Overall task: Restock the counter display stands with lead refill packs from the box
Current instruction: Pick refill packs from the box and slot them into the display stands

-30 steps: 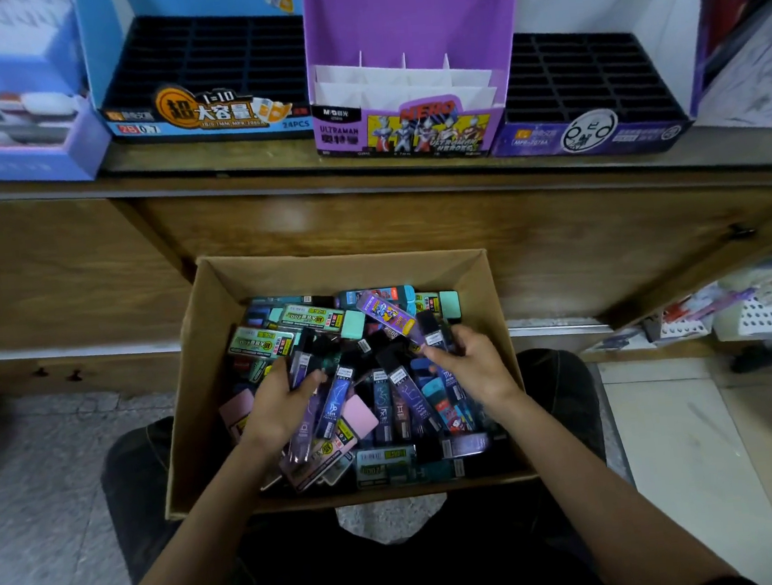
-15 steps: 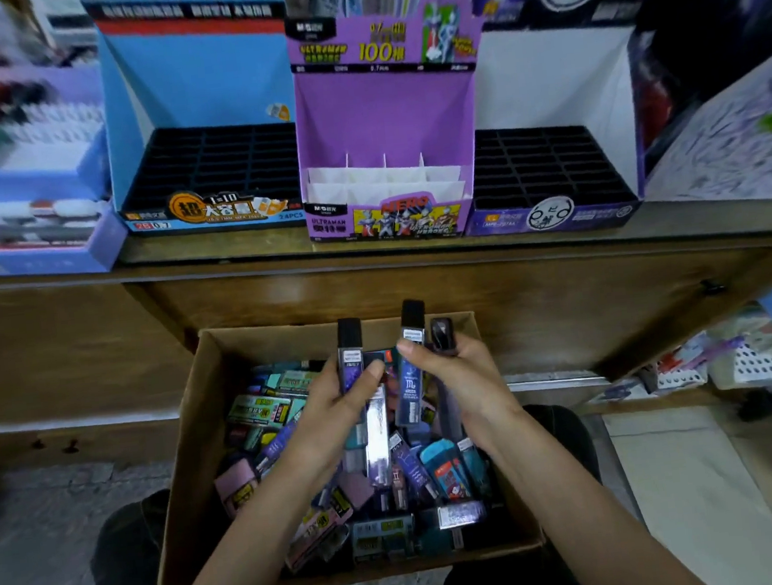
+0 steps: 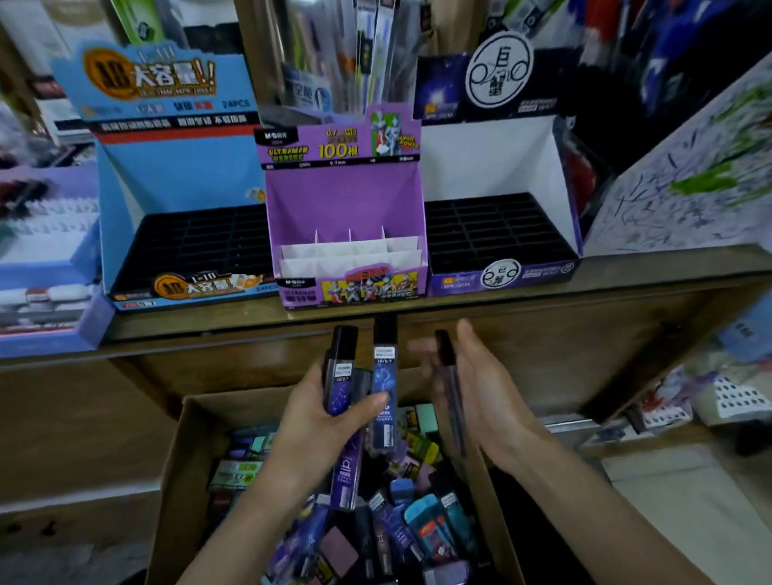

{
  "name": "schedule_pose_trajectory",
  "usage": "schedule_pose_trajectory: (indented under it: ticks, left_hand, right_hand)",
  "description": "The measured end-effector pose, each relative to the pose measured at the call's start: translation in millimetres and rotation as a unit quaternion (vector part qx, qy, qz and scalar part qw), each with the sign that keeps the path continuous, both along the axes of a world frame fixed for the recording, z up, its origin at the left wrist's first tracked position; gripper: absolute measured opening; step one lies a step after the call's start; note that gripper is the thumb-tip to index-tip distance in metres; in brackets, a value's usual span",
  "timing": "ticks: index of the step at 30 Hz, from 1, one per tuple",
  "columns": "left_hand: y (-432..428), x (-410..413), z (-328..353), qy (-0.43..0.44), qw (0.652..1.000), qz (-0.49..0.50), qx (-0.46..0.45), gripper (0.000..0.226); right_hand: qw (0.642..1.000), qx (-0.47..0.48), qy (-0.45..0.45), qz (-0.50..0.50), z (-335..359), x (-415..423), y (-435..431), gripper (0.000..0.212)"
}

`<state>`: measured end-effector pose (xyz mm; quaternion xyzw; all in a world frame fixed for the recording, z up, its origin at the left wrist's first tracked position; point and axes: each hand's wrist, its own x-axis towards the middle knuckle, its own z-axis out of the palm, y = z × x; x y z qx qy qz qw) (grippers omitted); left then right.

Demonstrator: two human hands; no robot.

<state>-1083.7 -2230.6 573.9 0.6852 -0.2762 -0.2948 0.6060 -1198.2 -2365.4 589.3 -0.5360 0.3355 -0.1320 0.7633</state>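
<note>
I've lifted both hands from the box [image 3: 175, 477] at lower centre toward the empty stands [image 3: 505, 276] above, left hand [image 3: 321, 421] gripping several lead refill packs [image 3: 386, 386], right hand [image 3: 489, 400] pinching one dark pack [image 3: 448, 366], ready for slotting.

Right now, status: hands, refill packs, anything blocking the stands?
Left hand grips purple refill packs above the box. Right hand carries one dark pack, grip blurred. Nothing between hands and the display stands.

Three display stands [image 3: 344, 192] side by side on counter [image 3: 655, 268] mid-frame, what may be pens [image 3: 350, 36] behind, box [image 3: 175, 477] of packs [image 3: 425, 529] lower centre.
</note>
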Motion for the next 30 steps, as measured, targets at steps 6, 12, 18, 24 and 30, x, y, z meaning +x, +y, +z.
schedule_pose_trajectory:
  ticks: [6, 12, 18, 24, 30]
  left_hand:
    - [-19, 28, 43, -0.041, 0.996, 0.037, -0.063, 0.037]
    - [-36, 44, 62, -0.065, 0.992, 0.054, -0.094, 0.030]
    - [-38, 50, 62, -0.078, 0.990, 0.066, -0.101, 0.030]
    - [-36, 54, 59, -0.075, 0.990, 0.066, -0.101, 0.034]
    - [-35, 53, 56, -0.091, 0.990, 0.057, -0.087, 0.032]
  right_hand:
    - [0.986, -0.065, -0.132, -0.079, 51, 7, -62, 0.018]
    - [0.953, -0.207, -0.192, -0.106, 107, 46, -119, 0.011]
    - [0.933, -0.300, -0.146, -0.132, 115, 89, -145, 0.012]
    - [0.920, -0.355, -0.119, -0.116, 103, 113, -156, 0.028]
    - [0.903, -0.407, -0.100, -0.096, 97, 112, -166, 0.031]
